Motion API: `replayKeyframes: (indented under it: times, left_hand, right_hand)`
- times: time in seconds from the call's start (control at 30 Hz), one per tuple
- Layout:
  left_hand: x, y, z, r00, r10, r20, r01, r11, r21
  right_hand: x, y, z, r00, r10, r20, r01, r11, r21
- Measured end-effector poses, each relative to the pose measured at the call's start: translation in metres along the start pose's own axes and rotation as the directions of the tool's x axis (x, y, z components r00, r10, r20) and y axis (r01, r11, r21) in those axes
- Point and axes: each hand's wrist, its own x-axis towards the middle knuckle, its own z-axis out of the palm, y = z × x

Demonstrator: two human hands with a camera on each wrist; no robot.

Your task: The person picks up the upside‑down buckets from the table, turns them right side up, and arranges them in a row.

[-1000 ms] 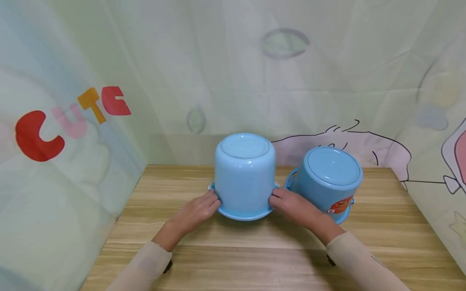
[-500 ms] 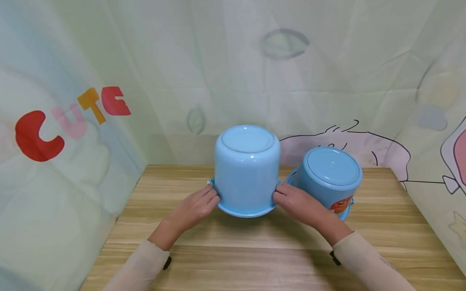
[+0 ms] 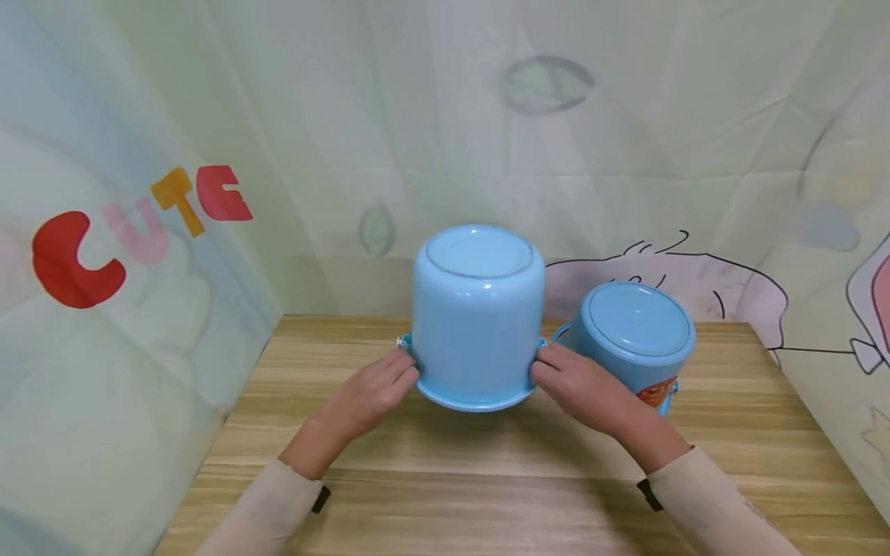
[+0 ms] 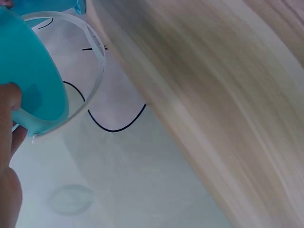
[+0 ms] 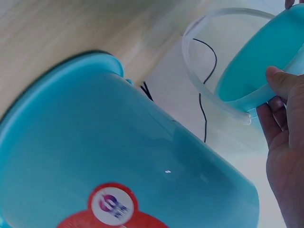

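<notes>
Bucket, head view: A light blue bucket point(image 3: 478, 320) hangs mouth down near the back of a wooden table point(image 3: 445, 502), its rim apparently clear of the wood.
Hands, head view: The left hand point(image 3: 375, 388) and right hand point(image 3: 582, 390) grip opposite sides of the rim, fingers curled in close.
Neighbor, head view: A second bucket point(image 3: 640, 320) stands upside down beside the right hand, partly behind the forearm; whether they touch cannot be told. Printed cloth point(image 3: 313, 193) backs the scene.
Rim, left wrist view: The left thumb presses inside the rim with a fingertip outside, while a clear handle point(image 4: 101, 59) loops loose from the mouth.
Grip, right wrist view: The right thumb lies inside the rim, its fingers closed around the outer edge in a matching pinch.
Sticker, right wrist view: A red-and-white sticker point(image 5: 114, 204) marks the second bucket, close to the camera.
Handling: The held bucket looks like glossy plastic, probably light, fairly stiff, a little slippery on its smooth walls and not very fragile; the flared rim, held at opposite sides, seems the surest hold, the loose handle less so.
</notes>
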Motion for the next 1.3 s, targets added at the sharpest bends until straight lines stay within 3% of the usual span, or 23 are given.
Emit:
replayKeyframes:
  times: [0.17, 0.7, 1.03, 1.3]
  left_hand:
    - [0.005, -0.001, -0.005, 0.999, 0.007, -0.051, -0.007, 1.000, -0.005]
    - [0.023, -0.006, -0.025, 0.995, 0.004, -0.103, -0.007, 1.000, -0.030]
    - [0.031, -0.010, -0.038, 0.986, -0.004, -0.165, -0.003, 0.999, -0.044]
    - [0.037, -0.015, -0.052, 0.985, -0.005, -0.174, -0.002, 0.999, -0.045]
  right_hand:
    - [0.002, 0.000, -0.009, 0.999, -0.016, -0.031, 0.015, 1.000, -0.024]
    - [0.005, 0.003, -0.033, 0.999, -0.004, -0.032, 0.002, 0.998, -0.055]
    - [0.011, 0.001, -0.049, 0.999, 0.032, 0.020, -0.031, 0.998, -0.047]
    - [0.015, 0.002, -0.053, 0.999, -0.016, -0.048, 0.014, 0.999, -0.047]
